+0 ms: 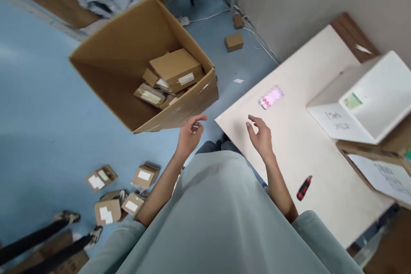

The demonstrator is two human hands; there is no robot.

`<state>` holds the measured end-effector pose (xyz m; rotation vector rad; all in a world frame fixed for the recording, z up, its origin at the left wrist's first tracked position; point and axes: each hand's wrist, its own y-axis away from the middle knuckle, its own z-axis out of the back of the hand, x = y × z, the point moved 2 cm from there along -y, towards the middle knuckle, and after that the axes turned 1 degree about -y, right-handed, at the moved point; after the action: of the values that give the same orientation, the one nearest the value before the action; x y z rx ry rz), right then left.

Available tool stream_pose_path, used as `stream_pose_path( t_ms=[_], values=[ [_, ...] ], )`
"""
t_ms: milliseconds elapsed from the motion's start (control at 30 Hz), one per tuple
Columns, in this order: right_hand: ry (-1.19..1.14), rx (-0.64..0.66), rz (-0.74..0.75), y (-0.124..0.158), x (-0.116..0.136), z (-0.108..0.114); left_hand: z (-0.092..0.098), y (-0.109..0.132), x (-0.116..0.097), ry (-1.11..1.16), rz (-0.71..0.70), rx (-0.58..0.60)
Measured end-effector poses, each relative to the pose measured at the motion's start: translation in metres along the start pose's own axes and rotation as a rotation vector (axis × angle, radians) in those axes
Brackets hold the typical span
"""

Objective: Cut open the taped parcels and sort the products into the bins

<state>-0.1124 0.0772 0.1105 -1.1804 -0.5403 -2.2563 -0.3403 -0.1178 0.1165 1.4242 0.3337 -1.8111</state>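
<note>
My left hand (190,138) is just off the near lower edge of a large open cardboard box (111,66); its fingers are loosely bent and apart, with nothing held. Whether a fingertip touches the box I cannot tell. Inside the box lie several smaller brown cartons (176,66), some bearing white labels. My right hand (260,137) hovers over the white table (289,137) near its left corner, empty, with thumb and fingers apart. Beyond that hand a blurred-out pink item (271,96) lies on the tabletop. A red and black utility knife (304,188) rests nearer to me.
At the table's right stand a white bin (340,122) with handwriting and an open carton (379,171). Opened boxes (107,212) litter the blue floor at lower left, near another person's legs (48,235). Cables (263,43) and a small carton (234,42) lie by the wall.
</note>
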Motion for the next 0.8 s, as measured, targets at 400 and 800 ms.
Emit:
stream_pose_path(
  t_ms=[400,800],
  values=[
    [0.067,0.406,0.225,-0.157,0.101,-0.176,0.151,-0.055,0.108,0.126,0.257,-0.394],
    [0.046,0.493,-0.048,-0.230,0.116,-0.351,0.227,-0.244,0.222,0.112,0.474,-0.270]
  ],
)
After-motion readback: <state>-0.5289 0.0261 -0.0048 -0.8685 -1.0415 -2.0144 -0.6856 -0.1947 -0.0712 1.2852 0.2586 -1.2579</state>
